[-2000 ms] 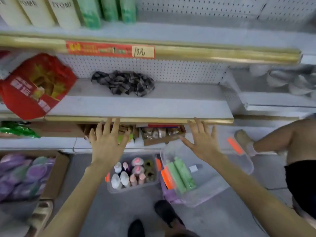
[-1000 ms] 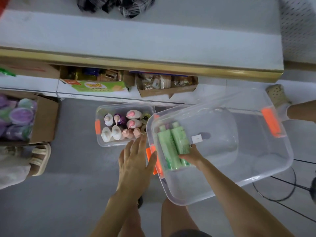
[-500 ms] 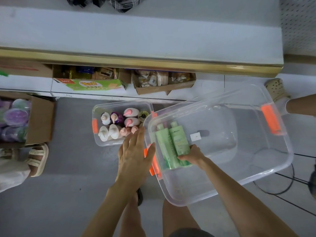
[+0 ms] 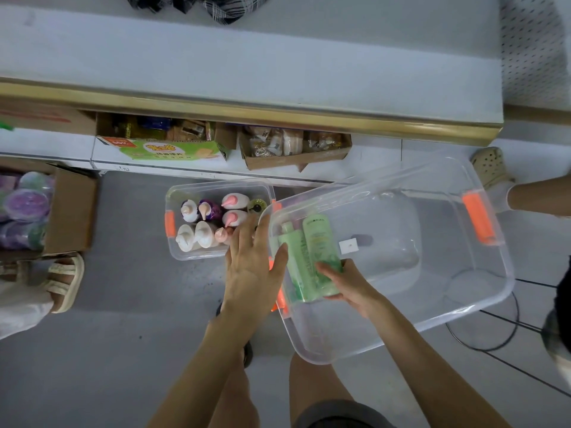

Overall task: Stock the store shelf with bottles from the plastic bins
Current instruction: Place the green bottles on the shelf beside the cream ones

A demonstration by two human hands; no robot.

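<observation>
Right hand [image 4: 349, 285] reaches into the large clear bin [image 4: 432, 330], thumb and fingers wrapped round the lower end of a green bottle [image 4: 319, 251]. That bottle lies lengthwise near the bin's left wall, touching a second green bottle [image 4: 292, 257] beside it (whether it has left the bin floor yet, cannot tell). Left hand [image 4: 253, 267] is spread flat, fingers straight, holding nothing, poised over the bin's left rim by the orange latch [image 4: 281, 299]; contact with the rim is not resolvable from this angle. Just beyond the left fingertips, a small clear bin [image 4: 173, 253] sits on the floor, packed with upright pump bottles [image 4: 197, 236]. Farther out, the shelf [image 4: 247, 57] with its gold front edge spans the view, and a plaid cloth [image 4: 200, 4] lies at its back. Step in hand, by my reading: pick-up of a green bottle from the bin. Next move calls for lifting it past the bin wall without dragging its neighbour, then standing it upright on the shelf; the left hand could steady the bin or take the second bottle.
</observation>
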